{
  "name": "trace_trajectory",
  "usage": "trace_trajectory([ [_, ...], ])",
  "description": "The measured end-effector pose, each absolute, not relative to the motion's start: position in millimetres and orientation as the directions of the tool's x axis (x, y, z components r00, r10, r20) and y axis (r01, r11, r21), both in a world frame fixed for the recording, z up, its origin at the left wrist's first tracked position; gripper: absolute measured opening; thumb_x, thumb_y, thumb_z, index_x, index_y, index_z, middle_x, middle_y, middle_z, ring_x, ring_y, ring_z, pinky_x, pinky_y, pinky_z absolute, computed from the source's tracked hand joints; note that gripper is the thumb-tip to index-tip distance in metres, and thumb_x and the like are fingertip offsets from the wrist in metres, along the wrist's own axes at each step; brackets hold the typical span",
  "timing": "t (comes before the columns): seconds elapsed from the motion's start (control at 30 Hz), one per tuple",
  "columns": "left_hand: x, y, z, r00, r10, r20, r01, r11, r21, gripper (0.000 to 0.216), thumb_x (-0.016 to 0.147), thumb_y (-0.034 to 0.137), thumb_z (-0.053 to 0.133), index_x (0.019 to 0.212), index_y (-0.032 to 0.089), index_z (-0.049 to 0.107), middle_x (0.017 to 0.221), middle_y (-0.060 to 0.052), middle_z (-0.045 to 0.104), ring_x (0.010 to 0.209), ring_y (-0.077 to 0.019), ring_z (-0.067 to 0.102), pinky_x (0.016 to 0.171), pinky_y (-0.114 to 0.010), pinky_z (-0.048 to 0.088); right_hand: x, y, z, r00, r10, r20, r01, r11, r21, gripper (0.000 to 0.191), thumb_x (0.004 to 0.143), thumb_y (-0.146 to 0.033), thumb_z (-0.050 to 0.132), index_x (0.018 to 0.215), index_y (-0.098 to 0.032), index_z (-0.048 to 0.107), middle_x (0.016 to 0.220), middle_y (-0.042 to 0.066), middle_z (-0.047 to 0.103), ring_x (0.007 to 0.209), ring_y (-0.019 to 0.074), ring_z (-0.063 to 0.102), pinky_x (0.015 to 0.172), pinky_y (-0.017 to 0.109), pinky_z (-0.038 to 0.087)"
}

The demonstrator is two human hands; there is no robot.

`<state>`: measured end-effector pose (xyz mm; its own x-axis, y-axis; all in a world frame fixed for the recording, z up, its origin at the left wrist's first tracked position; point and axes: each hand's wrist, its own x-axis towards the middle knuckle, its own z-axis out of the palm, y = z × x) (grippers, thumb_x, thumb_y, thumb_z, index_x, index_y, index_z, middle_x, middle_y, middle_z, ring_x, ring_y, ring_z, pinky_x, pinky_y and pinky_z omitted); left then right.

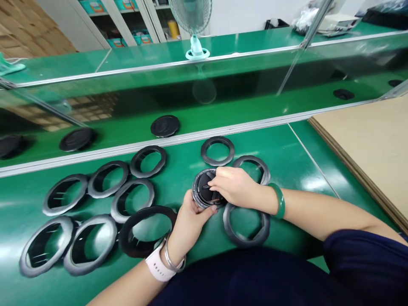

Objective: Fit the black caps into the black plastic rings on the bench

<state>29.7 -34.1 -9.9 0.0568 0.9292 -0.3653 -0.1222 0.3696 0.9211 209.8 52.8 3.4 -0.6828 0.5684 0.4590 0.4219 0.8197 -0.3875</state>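
Observation:
My left hand (194,214) is wrapped round the lower left side of a round black housing (198,193) with a grey rim, tilted up off the green table. Over its open face, my right hand (232,185) has thumb and fingers pinched at a dark part in the middle; whether they grip a small piece or a feature of the housing is hidden. Just beyond lies a black ring (217,162). Two more rings, one behind my right hand (266,170) and another ring (247,242) below it, rest close by.
Several black rings (76,267) stand in rows at the left. Beyond a metal rail (248,126), round black discs (165,126) sit on a green belt (197,114). A small fan (196,51) stands on the shelf behind. Flat brown boards (369,144) lie at the right.

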Motion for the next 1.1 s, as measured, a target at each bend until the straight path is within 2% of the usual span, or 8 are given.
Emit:
trace_trajectory([
  [0.1,30,-32,-8,0.044,0.922,-0.386,-0.148,0.388,0.91,0.054,0.07,0.025,0.084,0.111,0.019,0.05,0.109,-0.003,0.071,0.1,-0.0196,0.07,0.089,-0.034,0.057,209,50,-1,-0.697,0.544,0.467,0.43,0.839,-0.335,0.023,0.101,-0.017,0.05,0.088,-0.013,0.068,0.081,0.007,0.055,0.074,0.0199,0.049,0.065,0.031,0.042],
  [0.3,31,-31,-5,0.021,0.917,-0.399,-0.095,0.399,0.912,0.055,0.069,0.02,0.084,0.112,0.021,0.05,0.108,0.0,0.07,0.099,-0.0157,0.069,0.087,-0.028,0.057,209,42,1,-0.689,0.56,0.461,0.448,0.828,-0.336,0.023,0.102,-0.017,0.048,0.095,-0.012,0.069,0.086,0.008,0.057,0.076,0.0206,0.052,0.066,0.031,0.043],
  [0.57,29,-33,-7,0.024,0.919,-0.393,-0.099,0.393,0.914,0.066,0.07,0.018,0.084,0.124,0.024,0.046,0.123,-0.002,0.066,0.108,-0.017,0.067,0.093,-0.03,0.057,209,43,-2,-0.642,0.559,0.524,0.347,0.822,-0.451,0.023,0.104,-0.022,0.05,0.097,-0.011,0.069,0.085,0.007,0.056,0.073,0.0171,0.051,0.065,0.029,0.043],
  [0.63,29,-33,-7,0.025,0.921,-0.389,-0.095,0.389,0.916,0.068,0.069,0.018,0.084,0.126,0.024,0.046,0.124,-0.002,0.066,0.108,-0.0176,0.067,0.092,-0.03,0.057,210,43,-1,-0.653,0.545,0.526,0.36,0.834,-0.418,0.025,0.105,-0.023,0.047,0.097,-0.011,0.068,0.084,0.006,0.055,0.073,0.017,0.05,0.065,0.028,0.042],
  [0.77,28,-33,-9,0.029,0.926,-0.376,-0.074,0.378,0.923,0.066,0.071,0.019,0.083,0.126,0.024,0.046,0.123,-0.003,0.067,0.106,-0.0183,0.068,0.088,-0.03,0.058,212,42,3,-0.751,0.453,0.48,0.402,0.891,-0.213,0.031,0.104,-0.015,0.038,0.094,-0.011,0.067,0.082,0.008,0.051,0.073,0.0191,0.046,0.063,0.03,0.04],
  [0.87,28,-34,-10,0.033,0.932,-0.362,-0.067,0.364,0.929,0.065,0.073,0.02,0.082,0.127,0.024,0.046,0.123,-0.003,0.067,0.105,-0.0182,0.069,0.088,-0.03,0.058,212,42,4,-0.8,0.41,0.439,0.401,0.908,-0.117,0.033,0.101,-0.01,0.035,0.091,-0.01,0.067,0.081,0.008,0.05,0.073,0.0202,0.045,0.062,0.031,0.039],
  [0.97,28,-35,-10,0.034,0.932,-0.361,-0.049,0.362,0.931,0.065,0.074,0.022,0.082,0.127,0.025,0.046,0.123,-0.003,0.067,0.106,-0.0185,0.069,0.089,-0.03,0.058,212,43,4,-0.816,0.392,0.426,0.389,0.916,-0.097,0.033,0.1,-0.008,0.035,0.089,-0.01,0.066,0.08,0.008,0.049,0.073,0.0199,0.044,0.063,0.031,0.04],
  [1.1,29,-34,-9,0.033,0.93,-0.367,-0.027,0.368,0.929,0.063,0.074,0.023,0.082,0.126,0.025,0.045,0.124,-0.004,0.067,0.11,-0.0195,0.068,0.091,-0.031,0.058,213,47,3,-0.823,0.408,0.395,0.382,0.912,-0.146,0.029,0.103,-0.015,0.041,0.087,-0.011,0.066,0.08,0.007,0.049,0.072,0.0189,0.045,0.064,0.03,0.041],
])
